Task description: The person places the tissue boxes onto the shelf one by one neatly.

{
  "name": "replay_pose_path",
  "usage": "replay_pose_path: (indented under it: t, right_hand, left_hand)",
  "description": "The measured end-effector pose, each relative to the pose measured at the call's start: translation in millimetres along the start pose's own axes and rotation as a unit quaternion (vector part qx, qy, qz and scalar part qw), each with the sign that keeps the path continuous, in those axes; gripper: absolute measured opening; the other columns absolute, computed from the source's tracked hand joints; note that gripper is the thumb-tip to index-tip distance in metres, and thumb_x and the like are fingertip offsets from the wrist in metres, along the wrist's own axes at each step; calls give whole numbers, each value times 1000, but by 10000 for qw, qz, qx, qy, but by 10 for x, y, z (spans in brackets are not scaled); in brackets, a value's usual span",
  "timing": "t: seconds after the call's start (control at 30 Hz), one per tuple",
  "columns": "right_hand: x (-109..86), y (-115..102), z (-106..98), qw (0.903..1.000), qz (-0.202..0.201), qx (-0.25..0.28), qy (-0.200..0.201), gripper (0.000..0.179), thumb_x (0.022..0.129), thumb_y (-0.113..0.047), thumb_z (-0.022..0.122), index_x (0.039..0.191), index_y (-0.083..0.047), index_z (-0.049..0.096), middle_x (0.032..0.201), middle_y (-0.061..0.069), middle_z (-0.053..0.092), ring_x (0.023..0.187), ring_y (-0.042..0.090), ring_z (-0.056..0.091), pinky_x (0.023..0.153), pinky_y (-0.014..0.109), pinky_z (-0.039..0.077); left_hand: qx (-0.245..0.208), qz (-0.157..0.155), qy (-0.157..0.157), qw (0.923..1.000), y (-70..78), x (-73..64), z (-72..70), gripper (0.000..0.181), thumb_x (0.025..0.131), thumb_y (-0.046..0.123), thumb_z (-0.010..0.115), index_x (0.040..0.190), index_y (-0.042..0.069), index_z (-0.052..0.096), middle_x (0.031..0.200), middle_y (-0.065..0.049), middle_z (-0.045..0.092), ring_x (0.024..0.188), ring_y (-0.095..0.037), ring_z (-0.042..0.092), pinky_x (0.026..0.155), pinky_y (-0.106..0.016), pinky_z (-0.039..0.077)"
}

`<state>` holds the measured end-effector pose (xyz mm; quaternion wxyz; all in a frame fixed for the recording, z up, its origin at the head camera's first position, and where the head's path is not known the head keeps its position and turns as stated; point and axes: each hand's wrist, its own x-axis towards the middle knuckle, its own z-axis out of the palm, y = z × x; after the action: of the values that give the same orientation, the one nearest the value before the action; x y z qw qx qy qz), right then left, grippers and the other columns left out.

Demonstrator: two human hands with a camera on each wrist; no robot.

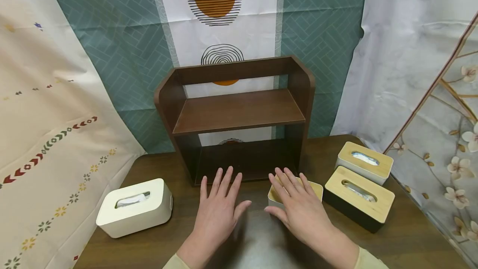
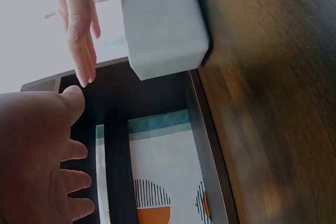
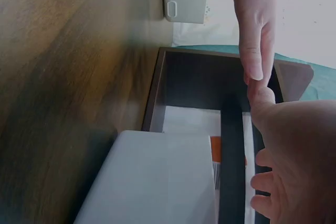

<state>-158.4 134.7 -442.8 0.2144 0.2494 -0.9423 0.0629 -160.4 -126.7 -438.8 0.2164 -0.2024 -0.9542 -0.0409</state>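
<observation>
In the head view my left hand (image 1: 219,211) hovers over the table before the dark brown two-tier shelf (image 1: 239,111), fingers spread and holding nothing. My right hand (image 1: 300,209) is held palm down, fingers straight, above a small tissue box (image 1: 316,189) with a wooden lid and white sides, hiding much of it. In the right wrist view a gap shows between the right hand (image 3: 299,156) and that white-sided box (image 3: 152,177). A cream tissue box (image 1: 130,206) stands to the left of the left hand. Both shelf tiers hold nothing.
On the right, a black-sided tissue box (image 1: 358,196) with a wooden lid stands in front of a white-sided one (image 1: 364,162). Patterned cloths hang behind the table (image 1: 257,248), with a green and white curtain (image 1: 321,53) behind the shelf.
</observation>
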Motion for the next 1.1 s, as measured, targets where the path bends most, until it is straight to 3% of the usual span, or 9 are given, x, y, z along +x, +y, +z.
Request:
replay_pose_path:
  t: [0.37, 0.7, 0.93, 1.1]
  right_hand:
    - [-82, 92, -67, 9998, 130, 70, 108, 86, 105, -67, 62, 168, -11, 47, 177, 11, 37, 162, 34, 37, 127, 63, 30]
    - [-168, 187, -113, 9997, 224, 32, 105, 86, 103, -61, 70, 169, -11, 46, 176, 13, 39, 162, 35, 37, 127, 64, 31]
    - [-262, 265, -127, 9994, 314, 9, 152, 86, 104, -65, 65, 169, -12, 45, 175, 12, 41, 161, 35, 37, 126, 65, 31]
    - [-329, 317, -110, 9986, 501, 57, 163, 86, 103, -65, 66, 169, -13, 47, 174, 13, 43, 160, 36, 39, 125, 65, 32]
  left_hand:
    - [-78, 35, -32, 10000, 55, 71, 25, 75, 109, 64, 58, 168, 20, 49, 178, -12, 36, 165, -38, 29, 127, -74, 21]
    - [-238, 152, 147, 9995, 121, 159, 67, 73, 108, 62, 61, 166, 19, 52, 175, -13, 40, 163, -40, 34, 125, -74, 24]
    - [-415, 156, -116, 9990, 192, 223, 102, 73, 110, 63, 57, 169, 20, 48, 177, -12, 37, 164, -38, 31, 126, -74, 22]
    - [-499, 204, -99, 9985, 245, 252, 141, 74, 109, 63, 59, 168, 19, 50, 176, -13, 39, 163, -39, 34, 125, -75, 24]
